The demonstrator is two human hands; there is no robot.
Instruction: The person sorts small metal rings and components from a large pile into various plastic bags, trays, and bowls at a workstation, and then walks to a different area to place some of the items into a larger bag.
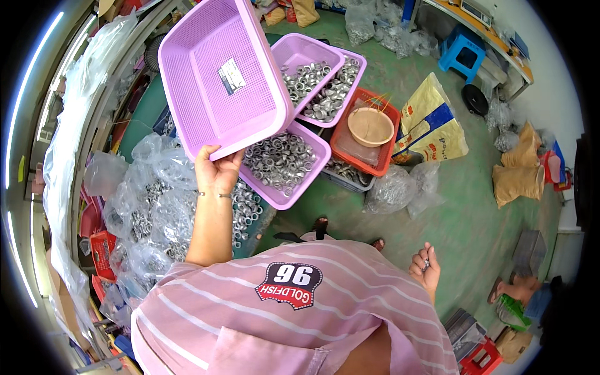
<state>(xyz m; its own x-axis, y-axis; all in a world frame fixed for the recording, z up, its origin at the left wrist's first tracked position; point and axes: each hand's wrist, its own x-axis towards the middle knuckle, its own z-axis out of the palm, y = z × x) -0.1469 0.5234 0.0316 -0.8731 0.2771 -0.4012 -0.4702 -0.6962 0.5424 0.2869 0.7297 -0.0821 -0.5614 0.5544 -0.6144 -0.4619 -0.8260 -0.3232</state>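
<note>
My left hand (217, 172) grips the lower rim of a pink-purple perforated plastic basket (203, 81). The basket is tilted up with its inside facing me, and a white label (231, 76) is stuck to its bottom. Just beside it, a purple tray (324, 155) holds many small silvery metal rings (281, 164). Farther back, two more purple trays, one partly over the other, contain similar metal rings (331, 94). My right hand (425, 267) is at my right side, fingers curled around a small silvery piece too small to make out well.
Clear plastic bags (169, 206) of metal parts cover the bench at left, with loose rings by my left forearm. An orange-red basket (375, 167) bears a beige bowl (370, 127). A yellow sack (431, 122), plastic bags (394, 190) and a blue stool (462, 53) are on the right.
</note>
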